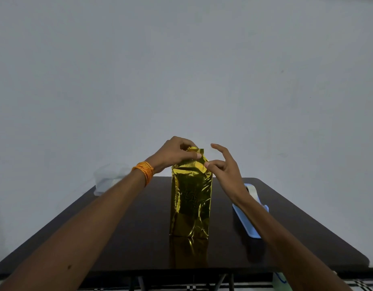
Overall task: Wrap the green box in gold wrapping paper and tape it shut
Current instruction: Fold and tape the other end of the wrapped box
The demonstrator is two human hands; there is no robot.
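Head view, wrapped box: one tall rectangular box covered in shiny gold wrapping paper (pixel 191 202) stands upright on its short end near the middle of the dark glossy brown tabletop (pixel 122 232); its long axis runs vertically, the top end pointing up toward the wall. None of the box's green shows.
Head view, paper top: the gold paper rises past the box into a loose, crumpled peak at the upper end, not folded flat.
Head view, left hand: the left hand (pixel 173 153) is curled over the top of the paper, thumb and fingers closed on the peak and pinching it.
Head view, left wrist: a stack of orange thread bands (pixel 144 172) circles it.
Head view, right hand: the right hand (pixel 224 168) is mostly open, fingers spread; one bent fingertip touches the upper right corner of the paper, the other fingers lifted clear, gripping nothing.
Head view, tape: one light-blue plastic tape dispenser (pixel 249 215) with a pale roll lies on the tabletop to the right of the box, partly hidden by the right forearm.
Head view, far left: one clear plastic bag (pixel 110 177), blurred, sits at the back left edge of the tabletop.
Head view, count: one box, one dispenser, one bag, two hands.
Head view, backdrop: a plain pale grey wall (pixel 181 59).
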